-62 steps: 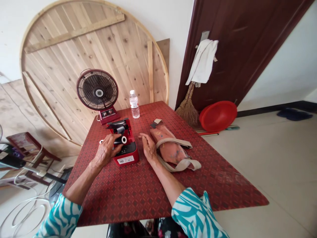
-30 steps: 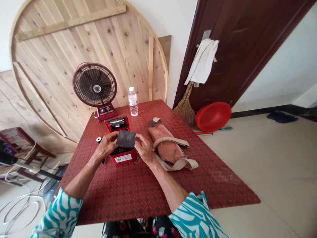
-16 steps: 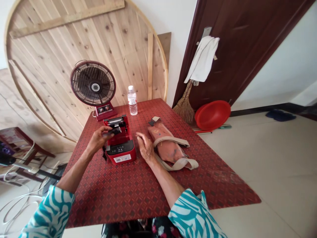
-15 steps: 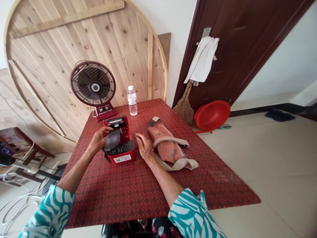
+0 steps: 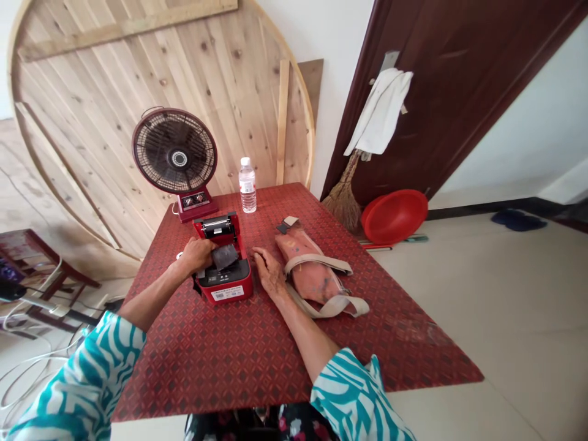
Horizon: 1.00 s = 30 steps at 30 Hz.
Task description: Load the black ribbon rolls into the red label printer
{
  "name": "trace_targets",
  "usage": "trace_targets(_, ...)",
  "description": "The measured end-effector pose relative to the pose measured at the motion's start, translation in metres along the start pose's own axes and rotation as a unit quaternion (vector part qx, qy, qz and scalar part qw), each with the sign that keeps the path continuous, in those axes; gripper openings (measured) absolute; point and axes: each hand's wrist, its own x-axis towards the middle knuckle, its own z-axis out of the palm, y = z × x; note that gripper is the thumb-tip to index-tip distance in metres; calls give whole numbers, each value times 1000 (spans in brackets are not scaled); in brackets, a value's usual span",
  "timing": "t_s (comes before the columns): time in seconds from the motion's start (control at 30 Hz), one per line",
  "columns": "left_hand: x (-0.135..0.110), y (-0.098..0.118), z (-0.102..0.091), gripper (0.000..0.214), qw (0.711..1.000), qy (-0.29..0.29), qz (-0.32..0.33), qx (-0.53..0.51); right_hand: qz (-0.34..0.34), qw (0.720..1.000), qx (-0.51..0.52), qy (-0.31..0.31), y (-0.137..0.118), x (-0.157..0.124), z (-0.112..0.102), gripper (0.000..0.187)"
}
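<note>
A small red printer [image 5: 226, 285] with its lid open sits on the red patterned table [image 5: 257, 361]. My left hand [image 5: 196, 253] is closed on a dark grey roll [image 5: 225, 256] and holds it down in the printer's open bay. My right hand [image 5: 267, 271] rests on the table just right of the printer, fingers loosely stretched, holding nothing. An orange-pink bag [image 5: 312, 272] with a beige strap lies right beside that hand.
A red table fan [image 5: 175, 154] and a water bottle [image 5: 247, 185] stand at the table's far edge. A round wooden tabletop [image 5: 114, 73] leans on the wall. A broom [image 5: 343, 199], a red basin [image 5: 394, 214] and a dark door [image 5: 441, 79] lie to the right.
My left hand lifted the dark roll out, both hands held it above the printer, then my left hand lowered it back into the bay. My right hand returned to the table.
</note>
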Motion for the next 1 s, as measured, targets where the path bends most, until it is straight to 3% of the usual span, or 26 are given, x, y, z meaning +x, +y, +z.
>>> trace_targets(0.07, 0, -1, -3, 28, 1000, -16, 12, -17, 5, 1000, 2, 0, 1, 0, 0, 32)
trace_targets(0.17, -11, -3, -8, 28, 987, -9, 19, -161, 9, 1000, 5, -1, 1, 1, 0, 33)
trace_targets(0.27, -32, 1, -10, 25, 955, 51, -3, -292, 12, 1000, 7, -9, 1, 1, -1, 34)
trace_targets(0.33, -46, 7, -10, 28, 943, 100, 12, -319, 8, 1000, 8, -10, 2, 1, -1, 33)
trace_targets(0.5, -72, 26, -1, 16, 937, 194, 134, -259, 5, 1000, 8, 3, 4, 0, 0, 34)
trace_targets(0.63, -86, 31, 9, 12, 936, 241, 183, -178, 7, 1000, 5, 1, 5, -1, 0, 35)
trace_targets(0.83, -100, 33, 18, 25, 929, 261, 203, -164, 7, 1000, 2, -2, 7, 0, -1, 34)
trace_targets(0.93, -99, 40, 24, 33, 926, 269, 169, -204, 4, 1000, -3, 1, 8, 0, -1, 34)
trace_targets(1.0, -96, 45, 29, 28, 921, 298, 132, -213, 5, 1000, -7, 0, 9, 0, -2, 34)
